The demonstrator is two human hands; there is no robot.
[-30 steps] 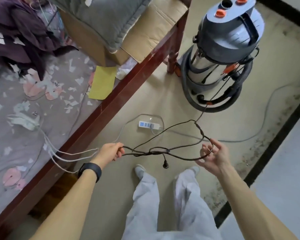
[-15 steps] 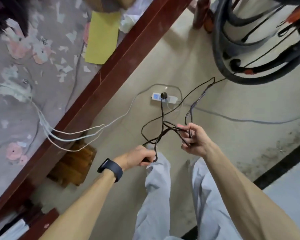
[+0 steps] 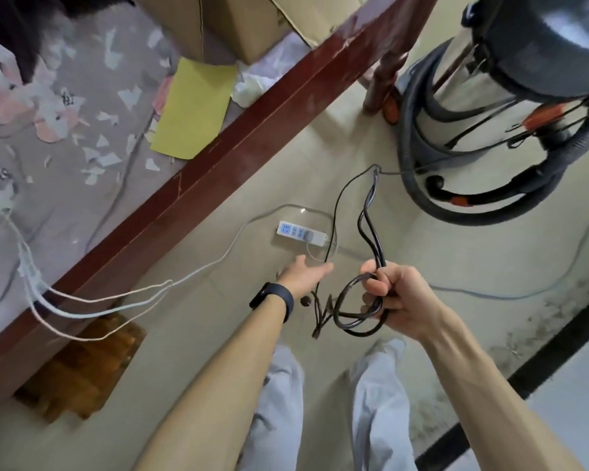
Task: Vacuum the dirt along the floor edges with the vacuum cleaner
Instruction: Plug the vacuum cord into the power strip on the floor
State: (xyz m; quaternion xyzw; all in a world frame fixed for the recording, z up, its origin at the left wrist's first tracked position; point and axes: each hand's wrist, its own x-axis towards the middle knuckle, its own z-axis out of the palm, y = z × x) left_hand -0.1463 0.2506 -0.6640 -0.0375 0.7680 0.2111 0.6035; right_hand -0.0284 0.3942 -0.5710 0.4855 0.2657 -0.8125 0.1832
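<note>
Vacuum cleaner (image 3: 510, 73) parked on the floor beyond and right of the white power strip (image 3: 301, 232). Black cord (image 3: 372, 188) trailing past the strip's right end, loops clenched in the right hand (image 3: 402, 297). Left hand (image 3: 306, 273) straight-fingered, holding nothing, just short of the strip.

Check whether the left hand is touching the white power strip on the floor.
Apart. The head view shows bare floor between the outstretched fingers of the left hand and the white plastic power strip. The right hand grips the black cord.
</note>
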